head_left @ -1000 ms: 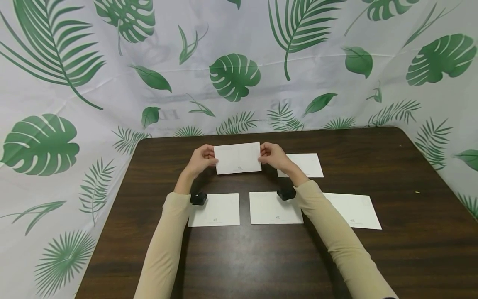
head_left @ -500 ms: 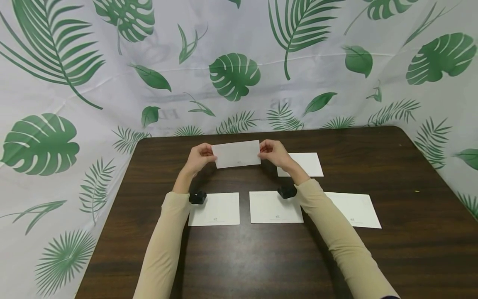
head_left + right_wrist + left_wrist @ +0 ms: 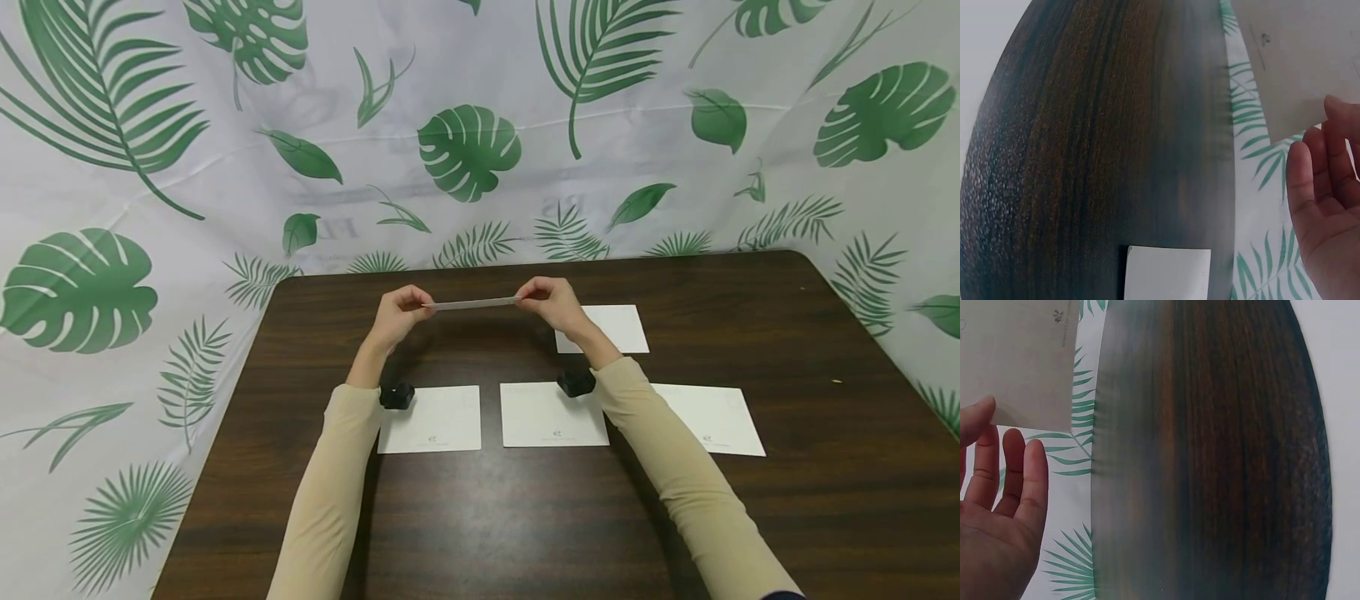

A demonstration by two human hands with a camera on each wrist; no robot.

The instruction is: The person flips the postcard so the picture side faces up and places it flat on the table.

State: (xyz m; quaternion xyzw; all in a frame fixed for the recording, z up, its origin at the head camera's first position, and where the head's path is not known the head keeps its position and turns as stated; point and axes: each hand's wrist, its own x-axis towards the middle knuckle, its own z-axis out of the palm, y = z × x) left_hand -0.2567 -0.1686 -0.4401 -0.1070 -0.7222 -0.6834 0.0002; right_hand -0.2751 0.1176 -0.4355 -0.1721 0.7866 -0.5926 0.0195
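White rectangular paper card with a small printed mark (image 3: 474,304), held raised above the far middle of the dark brown wood-grain table (image 3: 480,517), nearly edge-on to the head view. Pinched its left end in the left hand (image 3: 400,317), with the thumb on the marked face and two other fingers (image 3: 1035,481) loosely bent, apart from it. Pinched its right end likewise in the right hand (image 3: 553,306), with the thumb on the same face. Saw a flat white far card (image 3: 624,329) just right of there, partly covered by the forearm. Saw three more in a near row: a left card (image 3: 431,427), a middle card (image 3: 551,422) and a right card (image 3: 716,421), this last partly hidden under the right beige sleeve (image 3: 667,458).
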